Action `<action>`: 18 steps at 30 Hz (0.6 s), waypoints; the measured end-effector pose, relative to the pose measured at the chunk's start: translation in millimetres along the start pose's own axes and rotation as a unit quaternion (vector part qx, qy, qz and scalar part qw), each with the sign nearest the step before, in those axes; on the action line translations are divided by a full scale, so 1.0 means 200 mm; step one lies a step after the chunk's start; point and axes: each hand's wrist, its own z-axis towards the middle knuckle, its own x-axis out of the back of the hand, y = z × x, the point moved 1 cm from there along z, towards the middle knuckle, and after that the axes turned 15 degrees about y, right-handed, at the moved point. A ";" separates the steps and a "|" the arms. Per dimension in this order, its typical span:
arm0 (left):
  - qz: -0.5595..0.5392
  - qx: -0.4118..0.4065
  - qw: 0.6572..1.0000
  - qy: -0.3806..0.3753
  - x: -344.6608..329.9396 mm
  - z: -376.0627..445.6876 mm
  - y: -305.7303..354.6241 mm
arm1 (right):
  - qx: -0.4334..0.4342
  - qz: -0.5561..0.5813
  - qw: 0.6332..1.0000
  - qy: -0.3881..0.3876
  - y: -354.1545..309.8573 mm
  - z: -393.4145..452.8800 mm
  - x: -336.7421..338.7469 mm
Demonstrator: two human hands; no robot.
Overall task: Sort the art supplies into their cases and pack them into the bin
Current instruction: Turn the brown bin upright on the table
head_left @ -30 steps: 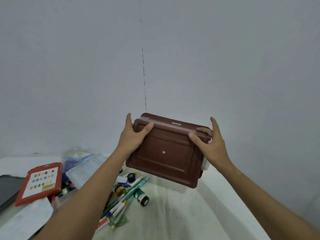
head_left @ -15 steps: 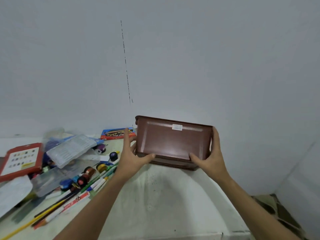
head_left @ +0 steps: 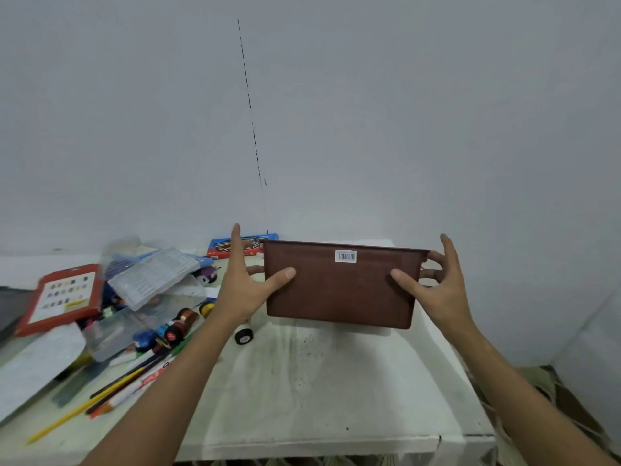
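A brown plastic bin (head_left: 339,287) with a barcode sticker sits upright at the far right of the white table (head_left: 319,391), its long side facing me. My left hand (head_left: 250,284) grips its left end, thumb across the front wall. My right hand (head_left: 437,284) grips the right end the same way, fingers around the handle. To the left lies a heap of art supplies: a clear plastic case (head_left: 154,277), a red-framed paint set (head_left: 62,297), small paint pots (head_left: 174,331), pencils and pens (head_left: 111,395).
A blue and red box (head_left: 248,245) lies against the wall behind my left hand. A black-capped pot (head_left: 243,334) stands by my left wrist. The table's front edge and right edge are close; patterned floor shows at the lower right.
The bin has turned from tilted with its bottom toward me to upright and has come down to the table. Both hands have slid to its ends.
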 end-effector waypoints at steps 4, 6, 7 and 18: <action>0.010 0.009 1.000 -0.001 0.01 0.03 0.03 | -0.004 -0.021 1.000 0.012 -0.01 0.03 0.01; 0.010 0.044 0.999 -0.004 0.01 0.04 0.02 | -0.014 -0.035 0.999 0.019 -0.01 0.05 0.02; 0.008 0.074 0.997 -0.011 0.00 0.05 0.01 | -0.025 -0.042 0.999 0.015 0.00 0.05 0.02; 0.141 0.058 0.982 -0.108 -0.05 -0.06 -0.17 | -0.048 -0.102 0.984 -0.139 0.21 -0.06 0.12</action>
